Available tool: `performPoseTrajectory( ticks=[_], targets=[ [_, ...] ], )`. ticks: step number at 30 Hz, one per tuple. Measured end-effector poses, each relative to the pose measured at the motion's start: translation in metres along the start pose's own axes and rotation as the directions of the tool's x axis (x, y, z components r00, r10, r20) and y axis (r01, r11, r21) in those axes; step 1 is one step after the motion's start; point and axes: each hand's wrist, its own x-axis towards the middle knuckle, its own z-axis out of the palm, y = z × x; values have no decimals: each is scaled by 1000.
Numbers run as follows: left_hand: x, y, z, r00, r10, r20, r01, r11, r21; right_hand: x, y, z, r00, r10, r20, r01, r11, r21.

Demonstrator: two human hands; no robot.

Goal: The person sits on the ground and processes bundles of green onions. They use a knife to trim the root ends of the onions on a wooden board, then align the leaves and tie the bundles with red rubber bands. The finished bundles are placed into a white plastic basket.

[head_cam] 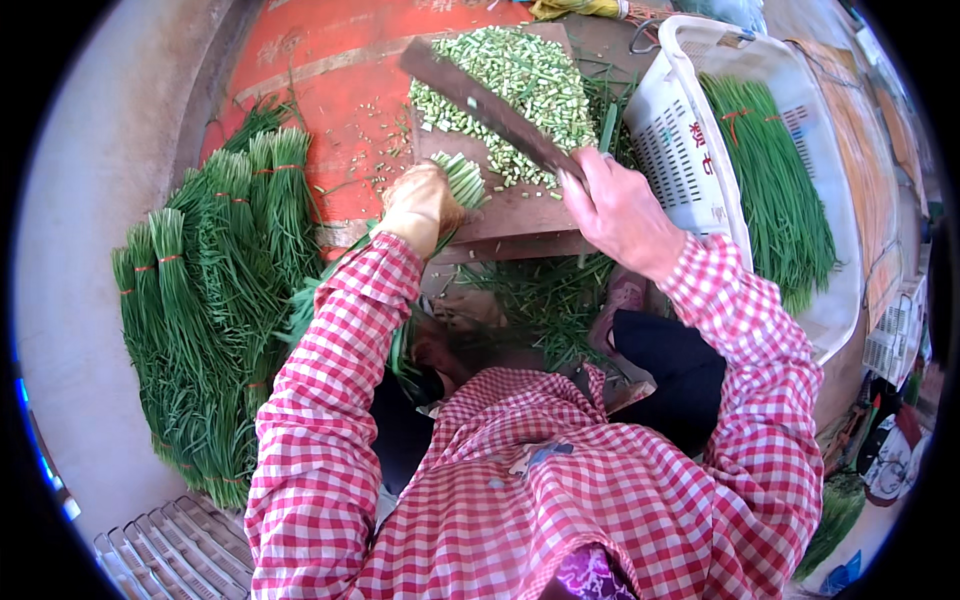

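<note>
My left hand (420, 201), in a stained pale glove, grips a bunch of green stalks (461, 180) whose cut pale ends point right over the wooden board (517, 214). Long leaves of that bunch trail down under my left forearm. In my bare right hand (616, 210) is the handle end of a long dark knife (495, 112). Its blade slants up to the left, raised above the board and apart from the bunch. Behind and partly under the blade spreads a heap of short chopped stalk pieces (525, 71).
Tied bundles of long green leafy stalks (225, 300) are piled at the left. A white plastic basket (675, 142) at the right holds more tied stalks (772, 180). Loose green trimmings (547, 300) lie below the board. A red sheet (330, 97) with scattered bits extends behind. Grey crates (176, 551) sit lower left.
</note>
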Motion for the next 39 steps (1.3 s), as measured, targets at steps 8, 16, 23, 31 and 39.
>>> performPoseTrajectory(
  ticks=[8, 16, 23, 31, 39],
  targets=[
    [4, -7, 9, 990, -11, -142, -2, 996, -92, -29, 5, 4, 971, 88, 224, -51, 985, -165],
    [7, -13, 14, 981, 24, -191, -44, 994, -101, -30, 3, 11, 947, 130, 294, -95, 987, -130],
    [5, -11, 8, 987, 29, -156, -47, 993, -110, -32, 12, 24, 938, 100, 331, -53, 988, -146],
    [8, -11, 14, 974, 29, -224, -48, 996, -79, 6, 7, 8, 824, 236, 515, -196, 972, -132],
    [26, -32, 38, 945, 175, -277, -216, 968, -126, 44, -3, 1, 704, 247, 666, -250, 964, -94]
  ],
)
